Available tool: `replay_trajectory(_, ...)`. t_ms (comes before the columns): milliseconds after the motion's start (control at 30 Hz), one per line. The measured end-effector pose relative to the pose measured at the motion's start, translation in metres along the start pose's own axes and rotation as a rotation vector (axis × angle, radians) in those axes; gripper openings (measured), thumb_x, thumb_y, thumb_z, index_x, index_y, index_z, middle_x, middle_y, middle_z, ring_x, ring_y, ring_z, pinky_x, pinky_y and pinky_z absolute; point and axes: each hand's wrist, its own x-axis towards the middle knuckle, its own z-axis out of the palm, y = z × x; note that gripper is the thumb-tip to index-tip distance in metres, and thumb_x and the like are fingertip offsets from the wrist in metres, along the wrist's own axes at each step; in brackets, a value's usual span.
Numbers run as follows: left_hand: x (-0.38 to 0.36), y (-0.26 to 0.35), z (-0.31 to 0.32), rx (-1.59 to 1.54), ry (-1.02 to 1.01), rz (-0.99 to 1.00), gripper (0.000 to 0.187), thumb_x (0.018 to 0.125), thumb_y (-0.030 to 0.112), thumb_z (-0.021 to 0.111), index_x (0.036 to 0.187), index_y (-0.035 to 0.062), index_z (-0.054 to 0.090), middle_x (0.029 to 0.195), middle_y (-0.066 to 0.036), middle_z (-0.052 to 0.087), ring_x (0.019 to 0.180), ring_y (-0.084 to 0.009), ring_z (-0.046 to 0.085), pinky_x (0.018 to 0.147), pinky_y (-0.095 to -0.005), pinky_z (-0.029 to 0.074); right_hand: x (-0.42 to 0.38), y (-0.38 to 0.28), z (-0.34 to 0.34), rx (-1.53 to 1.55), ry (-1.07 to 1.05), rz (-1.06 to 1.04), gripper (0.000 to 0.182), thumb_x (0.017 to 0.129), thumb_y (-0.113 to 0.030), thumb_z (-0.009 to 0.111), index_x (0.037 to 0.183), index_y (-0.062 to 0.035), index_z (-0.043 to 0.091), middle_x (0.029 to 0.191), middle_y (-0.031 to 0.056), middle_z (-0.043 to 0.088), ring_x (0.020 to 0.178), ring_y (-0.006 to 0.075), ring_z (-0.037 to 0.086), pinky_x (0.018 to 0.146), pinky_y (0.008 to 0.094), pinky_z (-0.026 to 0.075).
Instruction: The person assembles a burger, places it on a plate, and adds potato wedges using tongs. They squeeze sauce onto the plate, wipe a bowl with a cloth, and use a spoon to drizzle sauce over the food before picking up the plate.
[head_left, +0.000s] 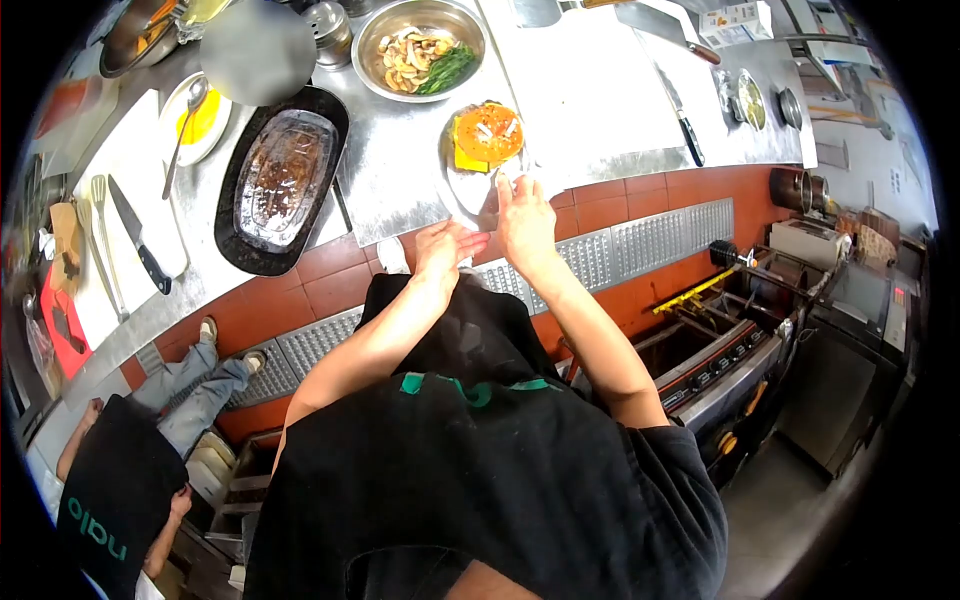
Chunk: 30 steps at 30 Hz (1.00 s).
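Note:
A metal plate (458, 188) with an orange-topped round of food (488, 132) and a yellow slice sits at the near edge of the steel counter. My right hand (524, 222) reaches up to the plate's near rim, fingers stretched. A small white piece shows at its fingertips, and I cannot tell whether they grip it. My left hand (446, 246) hovers flat just below the counter edge, fingers pointing right toward the right wrist, holding nothing that I can see.
A black oval platter lined with foil (285, 178) lies left of the plate. Behind it are a metal bowl of mushrooms and greens (420, 50) and a white board with knives (590, 80). Another person in black (120, 480) is at lower left. A stove (730, 345) stands right.

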Motion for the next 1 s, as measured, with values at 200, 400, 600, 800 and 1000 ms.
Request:
replay_trajectory(200,-0.001,0.001,-0.003,-0.005,-0.024,-0.012,0.029,0.095,0.022,0.051,0.09,-0.0069,0.054,0.079,-0.016,0.061,0.073,-0.0271,0.066,0.068,-0.0338,0.056,-0.014,-0.016,-0.002,0.071,-0.009,-0.016,0.045,0.073,-0.008,0.06,0.117,-0.0037,0.053,0.101,0.0157,0.05,0.096,0.0319,0.051,0.076,0.0401,0.048)
replay_trajectory(400,0.007,-0.004,-0.007,0.022,-0.014,-0.021,0.026,0.096,0.018,0.049,0.09,-0.005,0.06,0.076,-0.011,0.062,0.064,-0.019,0.062,0.063,-0.0291,0.054,-0.015,-0.029,-0.002,0.241,-0.012,0.005,0.036,0.081,-0.013,0.058,0.116,-0.0036,0.055,0.105,0.0173,0.051,0.099,0.0343,0.051,0.076,0.0409,0.048)
replay_trajectory(600,0.005,-0.004,-0.006,0.014,0.015,0.003,0.024,0.095,0.016,0.05,0.093,-0.0053,0.061,0.076,-0.01,0.062,0.064,-0.0182,0.061,0.062,-0.0289,0.054,-0.008,-0.027,0.013,0.327,0.151,-0.102,0.027,0.075,-0.007,0.059,0.101,-0.0035,0.063,0.111,0.015,0.056,0.101,0.0318,0.054,0.076,0.0396,0.05)
replay_trajectory(800,0.015,-0.012,-0.013,0.014,0.015,0.003,0.025,0.094,0.017,0.052,0.096,-0.0071,0.059,0.077,-0.012,0.062,0.066,-0.0207,0.063,0.063,-0.0301,0.054,-0.011,-0.02,0.009,0.329,0.197,-0.148,0.024,0.071,-0.008,0.061,0.094,-0.0062,0.065,0.102,0.0086,0.062,0.092,0.0272,0.058,0.073,0.0371,0.051)
replay_trajectory(1000,0.002,-0.002,-0.004,-0.006,-0.041,-0.007,0.028,0.094,0.019,0.052,0.096,-0.0083,0.055,0.079,-0.017,0.062,0.072,-0.0259,0.065,0.066,-0.0328,0.056,-0.012,-0.012,0.009,0.201,0.287,-0.117,0.021,0.072,-0.007,0.061,0.092,-0.0076,0.065,0.099,0.0063,0.064,0.089,0.0253,0.058,0.071,0.0354,0.051)
